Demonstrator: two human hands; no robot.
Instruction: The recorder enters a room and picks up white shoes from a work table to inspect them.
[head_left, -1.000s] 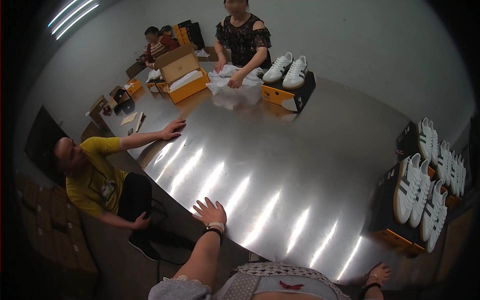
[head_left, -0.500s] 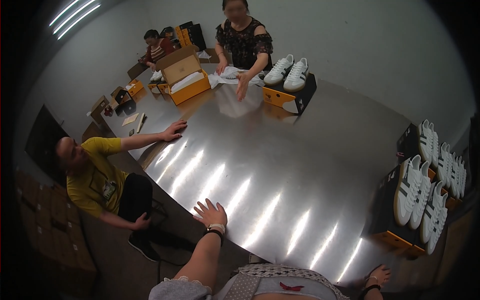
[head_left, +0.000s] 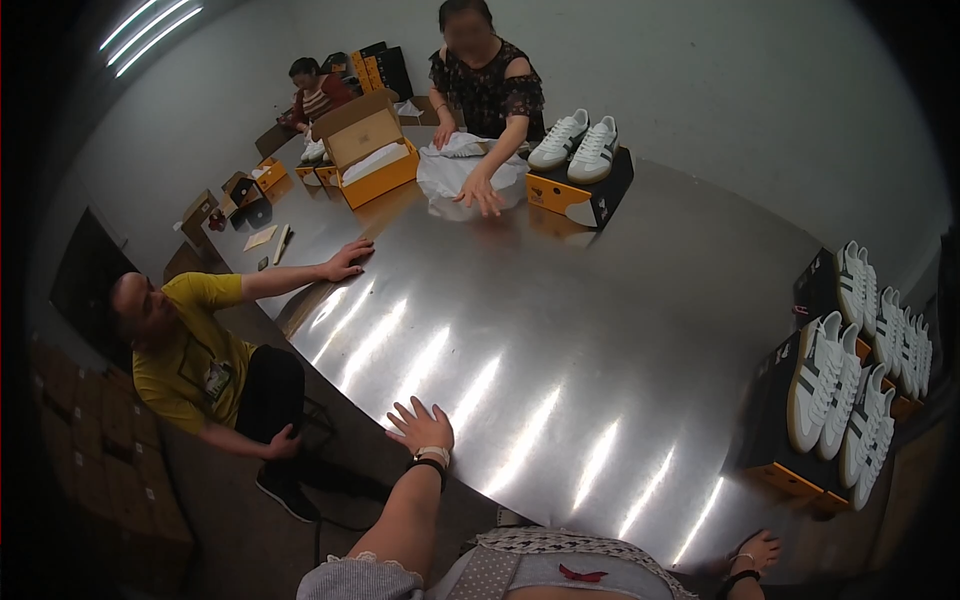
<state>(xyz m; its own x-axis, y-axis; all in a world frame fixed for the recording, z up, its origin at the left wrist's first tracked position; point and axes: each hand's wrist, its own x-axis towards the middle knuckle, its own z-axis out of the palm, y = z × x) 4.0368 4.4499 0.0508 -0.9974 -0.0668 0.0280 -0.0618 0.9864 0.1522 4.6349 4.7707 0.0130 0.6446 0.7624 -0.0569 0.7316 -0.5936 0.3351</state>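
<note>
Bare left hand point(head_left: 424, 428) is splayed flat, empty, on the near edge of the shiny silver metal table point(head_left: 600, 310). Right hand point(head_left: 760, 550) is empty too, fingers loosely out, probably touching it, near white dark-striped sneakers point(head_left: 816, 390) on black-and-orange cardboard boxes point(head_left: 768, 420).

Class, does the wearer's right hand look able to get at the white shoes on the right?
Probably yes: the right hand looks empty, low on the table near the shoes. It would likely need lifting, as they sit on boxes.
</note>
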